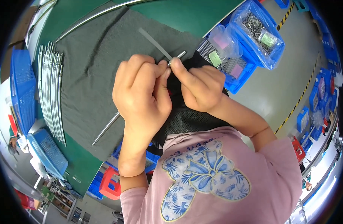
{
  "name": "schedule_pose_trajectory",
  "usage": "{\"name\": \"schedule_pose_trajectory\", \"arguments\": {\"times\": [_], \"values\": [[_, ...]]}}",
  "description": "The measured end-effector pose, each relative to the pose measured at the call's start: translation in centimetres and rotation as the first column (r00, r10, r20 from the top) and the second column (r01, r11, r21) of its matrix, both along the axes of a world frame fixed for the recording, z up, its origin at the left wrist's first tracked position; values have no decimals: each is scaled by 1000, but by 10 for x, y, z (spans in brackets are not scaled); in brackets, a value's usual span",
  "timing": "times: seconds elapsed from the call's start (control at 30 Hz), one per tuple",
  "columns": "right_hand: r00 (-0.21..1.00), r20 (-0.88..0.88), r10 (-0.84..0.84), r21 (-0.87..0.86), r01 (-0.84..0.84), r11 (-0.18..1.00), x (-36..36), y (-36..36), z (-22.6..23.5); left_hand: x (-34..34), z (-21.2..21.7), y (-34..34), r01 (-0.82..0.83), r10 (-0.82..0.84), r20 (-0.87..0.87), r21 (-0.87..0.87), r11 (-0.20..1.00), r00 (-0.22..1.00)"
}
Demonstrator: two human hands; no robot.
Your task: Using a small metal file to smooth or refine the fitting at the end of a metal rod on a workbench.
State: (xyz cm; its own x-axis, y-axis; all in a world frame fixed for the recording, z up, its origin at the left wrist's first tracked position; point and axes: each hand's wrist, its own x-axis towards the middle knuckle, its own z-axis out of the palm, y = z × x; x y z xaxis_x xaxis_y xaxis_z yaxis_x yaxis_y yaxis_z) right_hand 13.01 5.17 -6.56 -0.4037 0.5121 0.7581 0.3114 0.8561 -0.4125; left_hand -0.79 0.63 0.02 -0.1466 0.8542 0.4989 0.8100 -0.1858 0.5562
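Together both hands pinch one thin metal rod above the grey mat on the worktop: the left hand grips its shaft, the right hand its upper end. Beyond the left hand lies a bundle of rods.

Bundle of long thin metal rods left on grey felt mat; blue plastic bins of small metal pins right; single thin metal rod under both hands, centre.
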Motion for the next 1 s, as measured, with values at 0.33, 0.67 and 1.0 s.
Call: {"name": "schedule_pose_trajectory", "arguments": {"times": [0.33,0.67,1.0], "values": [[998,-65,-13,-9,13,1000,3,-10,-17,-1,0,-3,25,-24,32,-17,1000,999],[984,83,-158,14,157,987,51,32,9,-1,0,-6,-34,42,82,-93,995,996],[878,238,-415,80,408,910,21,95,51,-2,4,-4,-7,17,74,-138,990,997]]}}
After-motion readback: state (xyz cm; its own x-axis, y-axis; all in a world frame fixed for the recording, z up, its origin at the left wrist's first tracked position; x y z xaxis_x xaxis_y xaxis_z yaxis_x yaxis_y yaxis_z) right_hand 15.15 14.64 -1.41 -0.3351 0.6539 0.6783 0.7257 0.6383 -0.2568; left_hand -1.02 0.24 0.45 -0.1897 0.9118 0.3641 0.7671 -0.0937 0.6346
